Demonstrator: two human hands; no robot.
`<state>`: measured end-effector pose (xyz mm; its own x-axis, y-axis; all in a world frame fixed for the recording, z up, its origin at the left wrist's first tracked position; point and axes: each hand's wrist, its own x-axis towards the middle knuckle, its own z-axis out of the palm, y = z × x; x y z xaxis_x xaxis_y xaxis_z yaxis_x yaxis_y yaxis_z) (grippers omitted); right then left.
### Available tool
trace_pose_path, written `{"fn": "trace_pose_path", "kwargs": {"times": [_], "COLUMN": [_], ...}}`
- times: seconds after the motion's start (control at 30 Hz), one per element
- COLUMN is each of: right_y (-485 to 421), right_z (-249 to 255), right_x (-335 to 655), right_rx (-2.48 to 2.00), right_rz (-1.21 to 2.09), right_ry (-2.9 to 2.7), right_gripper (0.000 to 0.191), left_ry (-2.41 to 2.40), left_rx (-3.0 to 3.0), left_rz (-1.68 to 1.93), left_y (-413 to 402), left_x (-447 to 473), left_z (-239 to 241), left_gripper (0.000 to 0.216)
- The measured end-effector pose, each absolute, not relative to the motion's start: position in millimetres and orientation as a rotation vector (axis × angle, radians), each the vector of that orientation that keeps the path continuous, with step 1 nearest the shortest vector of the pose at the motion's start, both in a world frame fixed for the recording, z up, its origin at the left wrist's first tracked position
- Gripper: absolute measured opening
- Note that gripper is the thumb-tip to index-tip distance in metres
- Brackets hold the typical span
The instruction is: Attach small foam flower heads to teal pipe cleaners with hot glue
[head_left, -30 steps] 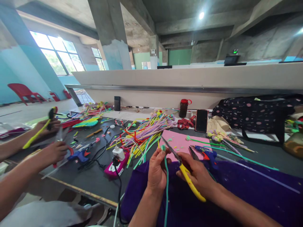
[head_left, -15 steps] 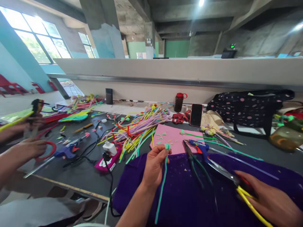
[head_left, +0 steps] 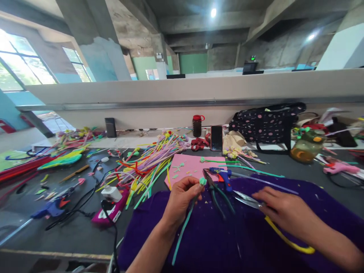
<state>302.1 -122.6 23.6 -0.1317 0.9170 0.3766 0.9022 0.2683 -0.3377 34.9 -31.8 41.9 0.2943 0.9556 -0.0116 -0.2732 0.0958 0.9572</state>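
Note:
My left hand (head_left: 179,199) pinches a teal pipe cleaner (head_left: 182,229) near its top, where a small green tuft (head_left: 202,181) sits; the stem hangs down over the purple cloth (head_left: 227,242). My right hand (head_left: 283,212) lies over yellow-handled scissors (head_left: 284,235) resting on the cloth, blades (head_left: 246,199) pointing left, fingers loosely spread. Green-handled pliers (head_left: 214,189) and a blue glue gun (head_left: 223,175) lie between my hands, at the edge of a pink foam sheet (head_left: 187,167).
A heap of coloured pipe cleaners (head_left: 150,163) lies centre-left beside a pink power strip (head_left: 109,214) with cables. Behind stand a dark bottle (head_left: 196,126), a phone (head_left: 216,138) and a dotted black bag (head_left: 264,123). Another glue gun (head_left: 51,206) lies left.
My right hand has set the scissors down on the cloth and moved left. The view has swung right, so the neighbour's hands have left the frame. My left hand still holds the pipe cleaner.

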Motion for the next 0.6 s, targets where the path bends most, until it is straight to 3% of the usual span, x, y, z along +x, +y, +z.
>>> {"fn": "trace_pose_path", "kwargs": {"times": [0.07, 0.23, 0.6], "right_y": [-107, -60, -49], "right_z": [41, 44, 10], "right_x": [268, 203, 199], "right_rx": [-1.482, -1.08, -0.944], "right_rz": [0.484, 1.048, 1.215], "right_ry": [-1.889, -1.217, -0.988], "right_gripper": [0.016, 0.022, 0.021], "left_ry": [0.785, 0.755, 0.767], "left_rx": [1.132, 1.17, 1.103], "left_rz": [1.023, 0.961, 0.984], "left_y": [-28, -19, -12], "left_x": [43, 58, 60], "left_z": [45, 41, 10], "left_gripper": [0.016, 0.016, 0.02]}}
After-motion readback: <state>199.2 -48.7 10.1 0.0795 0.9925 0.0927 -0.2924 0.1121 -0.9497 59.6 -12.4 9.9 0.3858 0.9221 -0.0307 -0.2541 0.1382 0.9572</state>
